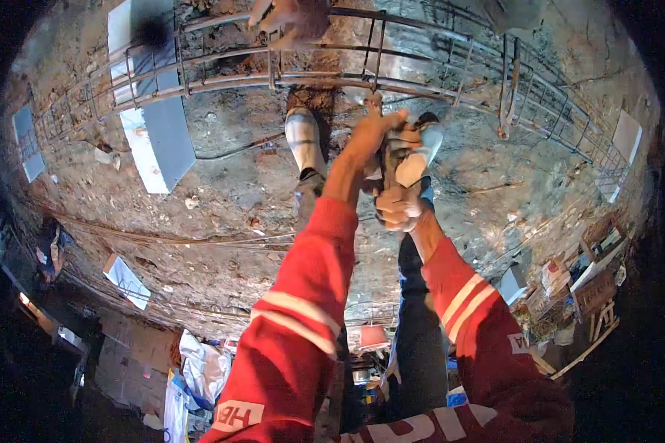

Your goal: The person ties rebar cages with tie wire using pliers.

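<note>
My left hand [377, 136], in a red sleeve, reaches up to the near bars of a steel rebar cage [318, 78]. Its fingertips are right at the lowest bar, bent as if round something small and blurred. Just below it, my right hand [399, 207] is closed in a fist, and what it grips I cannot make out. A pale, blurred piece [411, 170] shows between the two hands, over my right shoe [431, 140]. My left shoe [303, 140] stands on the dirt beside the cage.
Another person's hand [292, 21] is on the cage's far bars. A white-and-grey block [155, 140] lies partly under the cage at left. Smaller blocks [128, 282] lie about on rough ground. Scrap wood [595, 292] is at right, and a white sack [203, 365] lies behind.
</note>
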`<state>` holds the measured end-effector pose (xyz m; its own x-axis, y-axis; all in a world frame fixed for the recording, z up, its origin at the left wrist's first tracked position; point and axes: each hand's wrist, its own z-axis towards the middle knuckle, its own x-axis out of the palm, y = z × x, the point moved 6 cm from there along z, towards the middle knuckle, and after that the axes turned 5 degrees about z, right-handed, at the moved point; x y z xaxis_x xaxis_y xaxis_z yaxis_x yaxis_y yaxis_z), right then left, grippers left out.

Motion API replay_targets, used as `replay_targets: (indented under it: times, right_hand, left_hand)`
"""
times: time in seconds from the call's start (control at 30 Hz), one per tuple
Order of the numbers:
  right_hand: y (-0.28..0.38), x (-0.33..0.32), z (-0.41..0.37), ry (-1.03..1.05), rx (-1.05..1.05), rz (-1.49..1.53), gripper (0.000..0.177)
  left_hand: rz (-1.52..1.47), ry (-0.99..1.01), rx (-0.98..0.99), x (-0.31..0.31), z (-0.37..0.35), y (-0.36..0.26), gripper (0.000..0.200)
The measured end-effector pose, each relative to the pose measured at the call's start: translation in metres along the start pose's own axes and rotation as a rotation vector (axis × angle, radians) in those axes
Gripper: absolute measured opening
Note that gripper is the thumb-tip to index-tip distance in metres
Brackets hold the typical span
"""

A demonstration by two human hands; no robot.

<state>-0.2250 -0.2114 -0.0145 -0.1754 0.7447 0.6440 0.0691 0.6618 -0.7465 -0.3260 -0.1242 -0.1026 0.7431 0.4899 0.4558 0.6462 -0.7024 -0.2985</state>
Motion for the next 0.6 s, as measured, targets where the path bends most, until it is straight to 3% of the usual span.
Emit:
replay_targets:
  times: [0.07,0.13,0.23,0.27,0.33,0.37,0.4,0.43,0.5,0.53,0.57,0.6]
  right_hand:
    - [0.023,-0.01,-0.007,-0.819,-0.363,-0.585,0.029]
    - [0.023,0.001,-0.011,-0.875,-0.48,-0.645,0.037]
    - [0.03,0.047,-0.022,-1.142,-0.935,-1.634,0.036]
    - [0.038,0.046,-0.026,-1.137,-0.937,-1.64,0.036]
    - [0.031,0.006,-0.014,-0.478,-0.248,-0.631,0.036]
    - [0.025,0.004,-0.021,-0.652,-0.266,-0.369,0.033]
    - [0.018,0.012,-0.017,-0.65,-0.261,-0.382,0.033]
    - [0.013,0.028,-0.009,-0.785,-0.331,-0.523,0.032]
    - [0.026,0.022,-0.009,-0.996,-0.559,-0.891,0.03]
    - [0.04,0.001,-0.023,-1.21,-0.587,-1.172,0.028]
    - [0.041,-0.001,-0.031,-1.276,-0.569,-1.262,0.028]
    - [0.042,0.003,-0.037,-1.341,-0.551,-1.355,0.03]
  left_hand:
    - [0.022,-0.064,0.073,0.011,-0.018,-0.022,0.045]
    - [0.653,-0.55,0.258,0.009,-0.046,-0.053,0.048]
    - [0.675,-0.692,0.372,0.026,-0.078,-0.063,0.045]
    - [0.709,-0.727,0.459,0.029,-0.085,-0.065,0.043]
    - [0.771,-0.692,0.359,0.035,-0.093,-0.073,0.041]
    - [0.509,-0.633,0.339,0.025,-0.085,-0.055,0.042]
    - [0.247,-0.567,0.321,0.016,-0.074,-0.04,0.044]
    - [0.237,-0.572,0.334,0.016,-0.077,-0.049,0.044]
    - [0.654,-0.66,0.299,0.015,-0.093,-0.068,0.052]
    - [0.864,-0.698,0.279,0.017,-0.097,-0.076,0.058]
    - [0.929,-0.82,0.357,0.02,-0.102,-0.079,0.061]
    - [0.916,-0.82,0.359,0.022,-0.1,-0.076,0.061]
